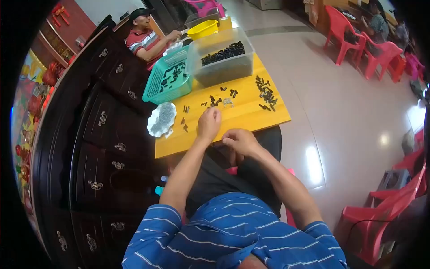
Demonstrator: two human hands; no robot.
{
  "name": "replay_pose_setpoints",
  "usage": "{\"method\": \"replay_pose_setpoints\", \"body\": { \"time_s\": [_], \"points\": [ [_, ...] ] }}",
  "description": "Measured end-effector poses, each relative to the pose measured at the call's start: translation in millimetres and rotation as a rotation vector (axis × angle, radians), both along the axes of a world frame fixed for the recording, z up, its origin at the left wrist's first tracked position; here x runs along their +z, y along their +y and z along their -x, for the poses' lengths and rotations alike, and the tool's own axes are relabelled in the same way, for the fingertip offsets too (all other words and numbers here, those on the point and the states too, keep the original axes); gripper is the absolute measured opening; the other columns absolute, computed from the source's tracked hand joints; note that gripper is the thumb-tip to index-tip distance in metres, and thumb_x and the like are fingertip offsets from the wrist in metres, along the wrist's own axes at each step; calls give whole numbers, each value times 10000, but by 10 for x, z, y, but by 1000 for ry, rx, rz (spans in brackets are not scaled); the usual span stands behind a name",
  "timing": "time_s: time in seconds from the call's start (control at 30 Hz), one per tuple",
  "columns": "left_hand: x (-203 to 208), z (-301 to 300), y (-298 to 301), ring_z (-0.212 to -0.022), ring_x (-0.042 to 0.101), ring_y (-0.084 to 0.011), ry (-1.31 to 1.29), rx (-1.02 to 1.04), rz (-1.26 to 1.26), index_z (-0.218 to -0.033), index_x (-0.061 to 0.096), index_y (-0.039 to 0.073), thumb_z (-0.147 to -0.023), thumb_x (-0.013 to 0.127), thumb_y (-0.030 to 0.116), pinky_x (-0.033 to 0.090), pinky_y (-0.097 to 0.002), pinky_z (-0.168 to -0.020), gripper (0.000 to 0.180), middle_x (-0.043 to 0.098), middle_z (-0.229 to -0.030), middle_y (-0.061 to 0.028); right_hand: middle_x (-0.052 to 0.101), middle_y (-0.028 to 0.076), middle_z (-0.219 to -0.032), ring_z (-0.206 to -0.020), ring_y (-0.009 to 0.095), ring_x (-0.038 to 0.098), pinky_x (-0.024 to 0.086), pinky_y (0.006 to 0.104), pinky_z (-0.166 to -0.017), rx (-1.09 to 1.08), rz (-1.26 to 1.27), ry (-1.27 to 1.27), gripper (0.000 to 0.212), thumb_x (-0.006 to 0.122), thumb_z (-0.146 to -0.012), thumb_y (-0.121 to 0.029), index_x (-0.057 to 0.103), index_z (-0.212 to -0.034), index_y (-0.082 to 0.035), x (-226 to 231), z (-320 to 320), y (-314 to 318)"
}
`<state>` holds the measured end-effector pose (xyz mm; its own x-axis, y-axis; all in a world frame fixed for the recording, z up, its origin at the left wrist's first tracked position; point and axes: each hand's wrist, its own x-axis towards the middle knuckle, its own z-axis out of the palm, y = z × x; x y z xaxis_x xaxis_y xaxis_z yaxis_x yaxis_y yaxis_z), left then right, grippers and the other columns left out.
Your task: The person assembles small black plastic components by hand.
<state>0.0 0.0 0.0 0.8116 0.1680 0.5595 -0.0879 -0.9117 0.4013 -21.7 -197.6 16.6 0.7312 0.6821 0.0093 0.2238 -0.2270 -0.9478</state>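
My left hand (209, 124) rests over the near part of the yellow wooden table, its fingers curled closed. Just beyond it lie small black plastic pieces (216, 100) and a little clear piece (228, 102). My right hand (240, 141) is at the table's near edge, thumb and fingers bent together. Whatever either hand holds, if anything, is too small or hidden. To the left stands a white scalloped dish (162, 119) of small grey bits. A pile of black pieces (267, 94) lies at the table's right side.
Behind the loose pieces stand a teal basket (167, 92) and a clear plastic bin (219, 74), both holding black pieces. A yellow basin (203, 29) is farther back, near a seated person (145, 40). Dark drawers (107, 121) line the left; pink chairs (342, 36) stand right.
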Motion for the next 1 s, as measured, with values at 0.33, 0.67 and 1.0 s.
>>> {"method": "replay_pose_setpoints", "body": {
  "time_s": [0.33, 0.67, 1.0],
  "points": [
    [267, 884, -416, -631, 616, -257, 25, -195, 292, -877, 628, 18, -844, 658, 51, 488, -349, -588, 55, 627, -755, -138, 707, 136, -840, -786, 254, 698, 534, 347, -715, -242, -98, 10, 280, 625, -910, -316, 680, -974, -48, -92, -54, 78],
    [353, 956, -434, -681, 638, -317, 10, -267, 262, -896, 620, 13, -844, 663, 55, 508, -364, -607, 80, 637, -782, -160, 675, 52, -734, -664, 127, 636, 495, 267, -601, -129, -224, 234, 316, 596, -957, -317, 669, -874, -20, -227, -115, 87],
    [332, 861, -367, -687, 702, -201, 83, -344, 497, -944, 684, -4, -858, 702, 76, 530, -293, -609, 119, 711, -827, -143, 652, 32, -693, -630, 111, 614, 485, 255, -578, -144, -287, 326, 363, 537, -1001, -324, 656, -834, -24, -106, -90, 75]
  ]
}}
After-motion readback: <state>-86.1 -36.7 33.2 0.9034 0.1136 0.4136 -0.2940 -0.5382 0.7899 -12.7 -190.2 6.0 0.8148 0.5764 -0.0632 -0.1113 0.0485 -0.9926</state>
